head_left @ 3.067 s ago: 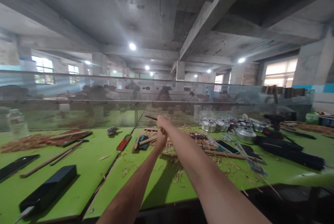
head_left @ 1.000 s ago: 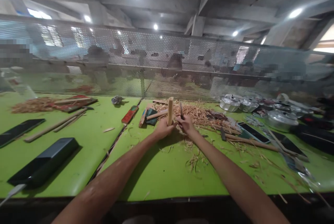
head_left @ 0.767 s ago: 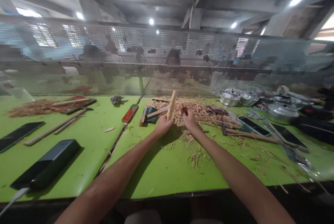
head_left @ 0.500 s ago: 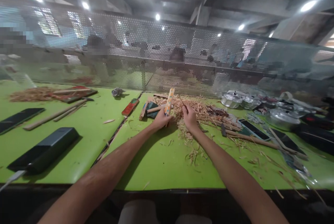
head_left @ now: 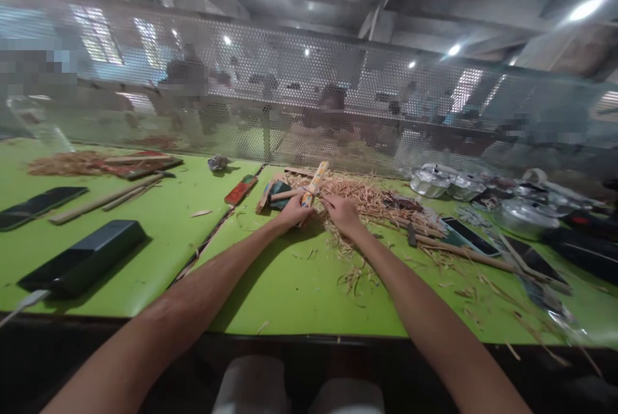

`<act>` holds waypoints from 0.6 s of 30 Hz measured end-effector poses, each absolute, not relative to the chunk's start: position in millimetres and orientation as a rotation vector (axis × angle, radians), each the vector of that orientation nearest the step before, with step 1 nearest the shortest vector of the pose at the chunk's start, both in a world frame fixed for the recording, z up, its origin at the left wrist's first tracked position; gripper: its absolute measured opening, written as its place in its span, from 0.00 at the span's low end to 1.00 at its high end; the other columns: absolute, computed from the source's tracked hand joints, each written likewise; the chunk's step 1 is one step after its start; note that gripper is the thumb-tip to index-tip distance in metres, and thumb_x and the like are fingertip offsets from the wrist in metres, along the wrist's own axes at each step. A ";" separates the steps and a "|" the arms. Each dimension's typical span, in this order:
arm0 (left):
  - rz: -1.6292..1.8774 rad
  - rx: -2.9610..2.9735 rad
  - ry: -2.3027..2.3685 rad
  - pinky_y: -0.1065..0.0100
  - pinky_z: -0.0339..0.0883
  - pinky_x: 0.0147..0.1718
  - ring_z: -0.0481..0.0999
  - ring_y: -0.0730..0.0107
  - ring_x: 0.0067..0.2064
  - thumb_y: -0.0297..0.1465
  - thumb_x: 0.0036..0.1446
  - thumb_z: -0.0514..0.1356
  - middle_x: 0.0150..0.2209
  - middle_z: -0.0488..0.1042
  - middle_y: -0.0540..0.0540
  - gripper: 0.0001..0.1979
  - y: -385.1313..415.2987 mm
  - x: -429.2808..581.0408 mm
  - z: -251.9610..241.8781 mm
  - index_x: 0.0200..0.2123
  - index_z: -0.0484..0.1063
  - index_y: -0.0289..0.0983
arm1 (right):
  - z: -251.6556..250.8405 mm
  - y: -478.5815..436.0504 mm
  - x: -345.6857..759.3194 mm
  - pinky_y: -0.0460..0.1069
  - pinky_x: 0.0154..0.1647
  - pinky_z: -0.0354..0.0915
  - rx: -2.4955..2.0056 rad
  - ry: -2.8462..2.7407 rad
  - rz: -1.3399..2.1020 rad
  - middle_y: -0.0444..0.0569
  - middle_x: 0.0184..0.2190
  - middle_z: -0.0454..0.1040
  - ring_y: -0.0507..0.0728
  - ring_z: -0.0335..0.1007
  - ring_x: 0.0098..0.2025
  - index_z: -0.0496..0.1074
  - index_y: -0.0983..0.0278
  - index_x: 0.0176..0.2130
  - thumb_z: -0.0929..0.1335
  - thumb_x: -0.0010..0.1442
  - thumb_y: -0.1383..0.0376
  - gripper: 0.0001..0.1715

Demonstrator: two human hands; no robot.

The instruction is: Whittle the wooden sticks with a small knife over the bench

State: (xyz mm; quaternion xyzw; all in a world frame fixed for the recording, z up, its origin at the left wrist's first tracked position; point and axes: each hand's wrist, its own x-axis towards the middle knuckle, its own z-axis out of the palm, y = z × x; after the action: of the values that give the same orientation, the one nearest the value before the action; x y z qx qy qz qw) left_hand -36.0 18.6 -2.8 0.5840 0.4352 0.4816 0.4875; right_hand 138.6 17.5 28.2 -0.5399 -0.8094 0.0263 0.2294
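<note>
My left hand (head_left: 292, 210) is closed round the lower end of a flat yellow-orange strip with a blue-dotted pattern (head_left: 317, 180), which tilts up and away from me. Close on its right, my right hand (head_left: 344, 214) is pinched shut on a thin stick, mostly hidden by the fingers; its tip reaches the strip's edge. Just beyond my left hand lie a wooden handle (head_left: 284, 195) and a dark green piece (head_left: 279, 203). Behind both hands spreads a heap of curled wood shavings (head_left: 371, 195).
Wooden-handled hammers (head_left: 463, 253) and a phone (head_left: 469, 236) lie to the right, near shiny metal pots (head_left: 524, 219). At left are a black box with a cable (head_left: 87, 256), a red-green block (head_left: 241, 190) and another hammer (head_left: 106, 200). A perforated screen (head_left: 290, 118) stands behind the green table (head_left: 261, 291).
My right hand has moved left with the thin stick, up to the patterned strip. The strip leans slightly more to the right. The camera view has shifted a little.
</note>
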 end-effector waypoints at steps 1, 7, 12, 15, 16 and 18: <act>1.148 1.425 1.067 0.73 0.54 0.14 0.60 0.76 0.13 0.25 0.48 0.65 0.14 0.64 0.59 0.12 18.8 -35.8 -2.9 0.37 0.67 0.37 | 28.6 17.5 139.6 0.46 0.55 0.66 -1.493 -2.216 0.047 0.52 0.57 0.80 0.57 0.77 0.56 0.80 0.60 0.61 0.64 0.77 0.62 0.20; 1.059 1.470 1.145 0.72 0.55 0.13 0.60 0.73 0.13 0.23 0.48 0.62 0.14 0.63 0.58 0.12 21.6 -33.7 -2.2 0.37 0.67 0.38 | 18.2 24.1 144.6 0.46 0.50 0.69 -1.425 -2.190 -0.077 0.46 0.55 0.82 0.56 0.80 0.53 0.81 0.54 0.59 0.65 0.76 0.59 0.19; 1.040 1.522 1.214 0.72 0.55 0.14 0.61 0.74 0.14 0.24 0.48 0.64 0.14 0.63 0.58 0.12 22.2 -30.2 -0.7 0.35 0.66 0.39 | 16.9 28.1 145.5 0.44 0.48 0.68 -1.471 -2.217 -0.166 0.46 0.54 0.82 0.55 0.80 0.51 0.80 0.54 0.60 0.65 0.76 0.58 0.20; 1.024 1.585 1.258 0.72 0.57 0.16 0.62 0.73 0.15 0.25 0.50 0.64 0.16 0.64 0.57 0.10 21.9 -28.7 -0.4 0.36 0.68 0.37 | 20.8 26.5 148.9 0.44 0.49 0.67 -1.487 -2.240 -0.174 0.47 0.55 0.82 0.55 0.79 0.52 0.79 0.54 0.62 0.64 0.77 0.59 0.21; 1.026 1.606 1.273 0.71 0.58 0.17 0.63 0.73 0.16 0.26 0.50 0.64 0.16 0.64 0.57 0.10 22.2 -28.4 -0.2 0.37 0.68 0.37 | 22.3 25.5 150.0 0.44 0.49 0.67 -1.497 -2.245 -0.179 0.47 0.55 0.82 0.55 0.79 0.53 0.79 0.54 0.62 0.64 0.77 0.59 0.21; 1.042 1.643 1.304 0.71 0.58 0.18 0.63 0.73 0.17 0.25 0.49 0.64 0.18 0.65 0.57 0.11 23.2 -28.2 0.7 0.38 0.69 0.36 | 25.4 23.4 150.6 0.44 0.50 0.66 -1.520 -2.252 -0.193 0.47 0.55 0.82 0.55 0.78 0.53 0.79 0.55 0.62 0.63 0.77 0.58 0.21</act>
State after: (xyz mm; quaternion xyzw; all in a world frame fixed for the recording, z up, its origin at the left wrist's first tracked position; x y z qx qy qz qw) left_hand -28.2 23.2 0.7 0.6461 0.5128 0.4100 0.3893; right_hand 150.6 23.4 25.4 -0.5459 -0.8089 -0.0691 0.2072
